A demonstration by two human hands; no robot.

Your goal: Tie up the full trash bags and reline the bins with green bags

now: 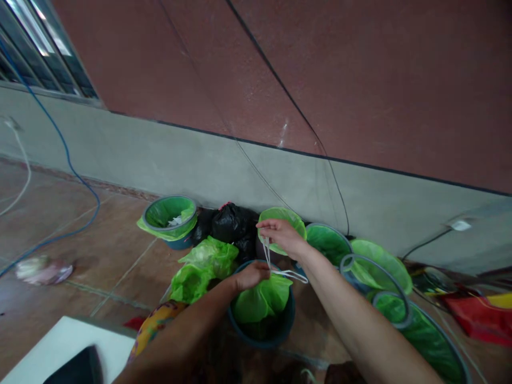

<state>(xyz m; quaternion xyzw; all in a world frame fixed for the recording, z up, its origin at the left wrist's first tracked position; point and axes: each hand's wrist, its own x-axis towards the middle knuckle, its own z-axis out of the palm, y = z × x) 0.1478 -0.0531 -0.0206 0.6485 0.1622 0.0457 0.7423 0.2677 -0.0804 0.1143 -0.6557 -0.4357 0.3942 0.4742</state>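
Observation:
My left hand [253, 275] is closed at the gathered top of a green plastic bag [264, 301], which sits in a dark blue bin [290, 320] in front of me. White drawstring [294, 274] loops stick out from the gathered top, one toward the right and one upward. My right hand [282, 236], raised above the left, pinches the upper loop between its fingertips. To the left of the bin, loose green bags [200, 266] lie bunched together on the floor.
Against the wall stand a lined bin [170, 213], black bags [232, 223] and more green-lined bins [326, 242]. A grey ring-shaped rim [400, 285] leans at the right near a red bag [476, 317]. A white surface [72, 346] occupies the lower left; a blue cable [66, 152] hangs there.

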